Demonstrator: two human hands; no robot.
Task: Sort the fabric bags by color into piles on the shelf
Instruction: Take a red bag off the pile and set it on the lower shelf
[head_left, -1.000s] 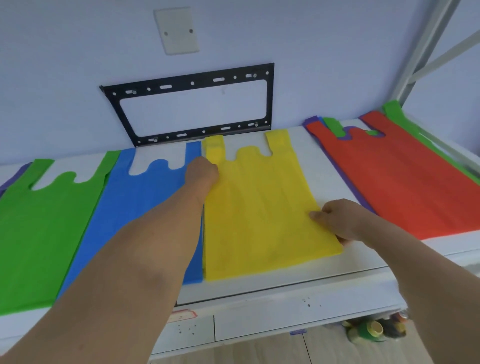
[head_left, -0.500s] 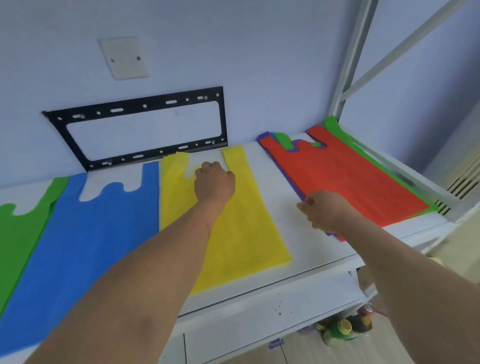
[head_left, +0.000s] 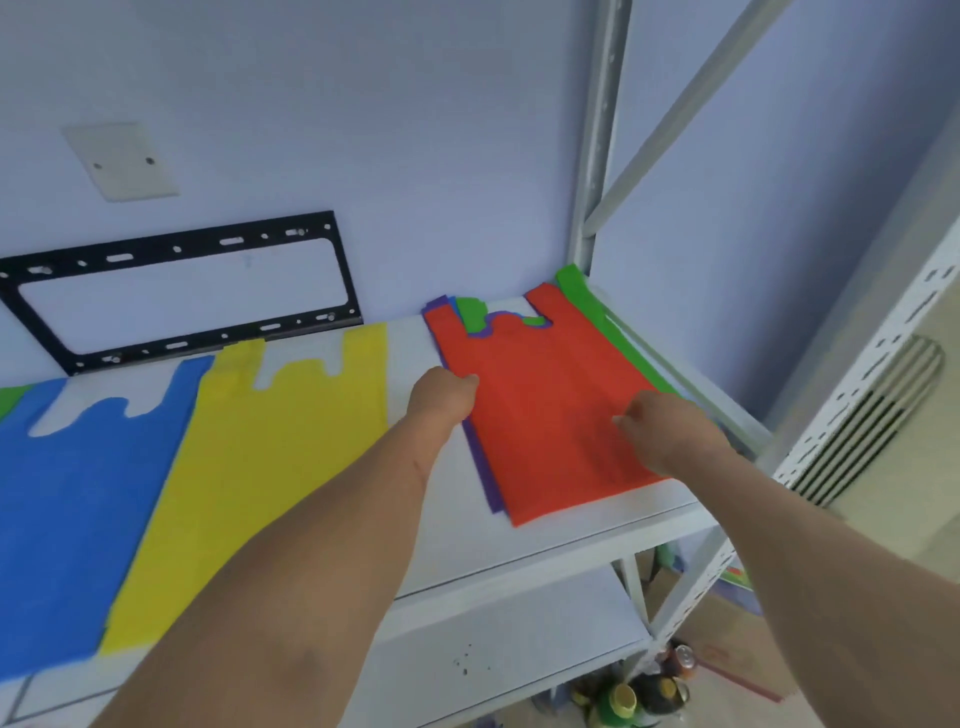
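- The red bag (head_left: 545, 410), topmost on the mixed pile at the right end of the shelf (head_left: 561, 540), is pinched at its left edge by the left hand (head_left: 441, 392).
- The right hand (head_left: 670, 436) rests on it, fingers curled; whether fabric is gripped cannot be told.
- The yellow bag (head_left: 270, 467) and blue bag (head_left: 78, 519) are laid flat to the left.

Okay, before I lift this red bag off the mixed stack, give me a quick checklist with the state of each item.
1. Left hand on the red bag at its left edge: ok.
2. Right hand pinching the red bag: cannot tell, fingers curl on it, grip hidden.
3. Red bag is top of the stack: ok.
4. Only one layer caught, not the purple bag below: cannot tell.
5. Bare shelf beside the yellow bag for a red pile: ok.
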